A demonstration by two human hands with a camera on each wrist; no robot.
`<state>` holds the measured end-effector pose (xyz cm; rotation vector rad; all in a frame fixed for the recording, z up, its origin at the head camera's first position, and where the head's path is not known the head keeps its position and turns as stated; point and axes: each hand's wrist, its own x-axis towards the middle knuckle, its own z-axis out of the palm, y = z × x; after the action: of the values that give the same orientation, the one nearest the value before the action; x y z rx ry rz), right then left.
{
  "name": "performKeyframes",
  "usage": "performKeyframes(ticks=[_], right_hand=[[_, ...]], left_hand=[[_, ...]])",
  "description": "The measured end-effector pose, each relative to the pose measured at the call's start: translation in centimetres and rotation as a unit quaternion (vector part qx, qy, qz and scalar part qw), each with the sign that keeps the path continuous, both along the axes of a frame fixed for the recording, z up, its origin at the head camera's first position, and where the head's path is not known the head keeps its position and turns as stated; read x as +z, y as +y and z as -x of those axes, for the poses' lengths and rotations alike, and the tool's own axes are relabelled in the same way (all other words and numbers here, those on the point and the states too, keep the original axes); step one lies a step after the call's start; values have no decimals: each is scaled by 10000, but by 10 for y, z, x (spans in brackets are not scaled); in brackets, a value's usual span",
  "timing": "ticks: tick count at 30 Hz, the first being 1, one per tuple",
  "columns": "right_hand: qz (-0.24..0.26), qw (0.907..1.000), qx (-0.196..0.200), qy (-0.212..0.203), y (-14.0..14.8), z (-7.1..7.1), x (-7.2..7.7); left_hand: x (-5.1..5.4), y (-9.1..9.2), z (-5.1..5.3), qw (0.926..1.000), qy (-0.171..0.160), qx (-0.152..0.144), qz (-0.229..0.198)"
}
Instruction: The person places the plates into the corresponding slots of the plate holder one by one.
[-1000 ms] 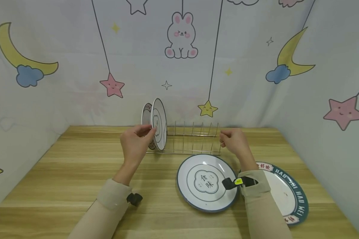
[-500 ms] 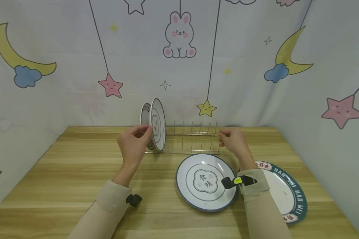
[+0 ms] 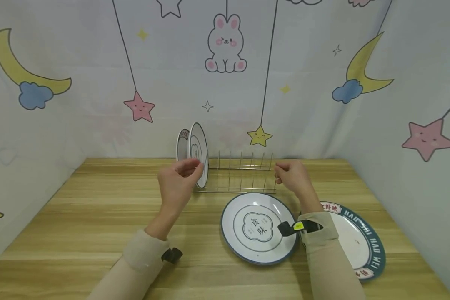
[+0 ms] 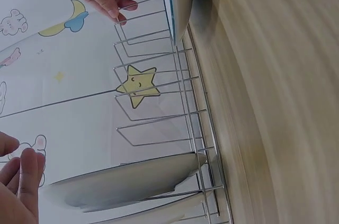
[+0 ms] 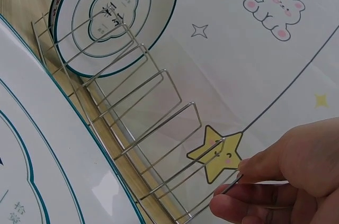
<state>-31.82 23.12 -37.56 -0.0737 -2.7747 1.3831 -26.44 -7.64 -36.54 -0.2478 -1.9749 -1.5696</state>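
A wire dish rack [image 3: 234,191] stands at the back of the table. In its left end a white plate with a dark rim [image 3: 198,137] stands upright. Another plate with a patterned rim [image 3: 181,146] stands behind it to the left. My left hand [image 3: 175,183] is in front of these plates, fingers loosely bent. In the left wrist view, the fingers [image 4: 29,181] hold nothing and are apart from the front plate [image 4: 127,181]. My right hand [image 3: 294,177] pinches the end wire of the rack between thumb and fingers, as the right wrist view confirms.
A white plate with a blue rim [image 3: 258,254] lies before the rack. To its right, partly under the right forearm, is a larger plate with a green lettered rim [image 3: 375,246]. A printed curtain [image 3: 303,125] borders the wooden table [image 3: 78,216] behind.
My left hand has let go of the plate's edge and moved slightly right, in front of the plate. The plate stays upright in the rack. My right hand keeps its grip on the rack.
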Motion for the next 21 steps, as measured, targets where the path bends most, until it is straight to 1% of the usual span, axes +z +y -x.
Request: performKeyframes(ticks=[2, 6, 10, 14, 21], right_hand=[[-4, 10000, 17, 20, 0, 0, 0], [-7, 10000, 20, 41, 1, 0, 0], [-7, 10000, 33, 39, 1, 0, 0], [-32, 10000, 78, 52, 2, 1, 0], [-39, 9999, 25, 103, 1, 0, -2]], left_hand=[[-2, 2, -1, 9998, -110, -86, 142], [-6, 5, -1, 9986, -371, -268, 252], [-10, 8, 0, 9976, -501, -403, 255], [-13, 12, 0, 9962, -610, -508, 354], [-23, 19, -1, 9898, -945, -765, 747]])
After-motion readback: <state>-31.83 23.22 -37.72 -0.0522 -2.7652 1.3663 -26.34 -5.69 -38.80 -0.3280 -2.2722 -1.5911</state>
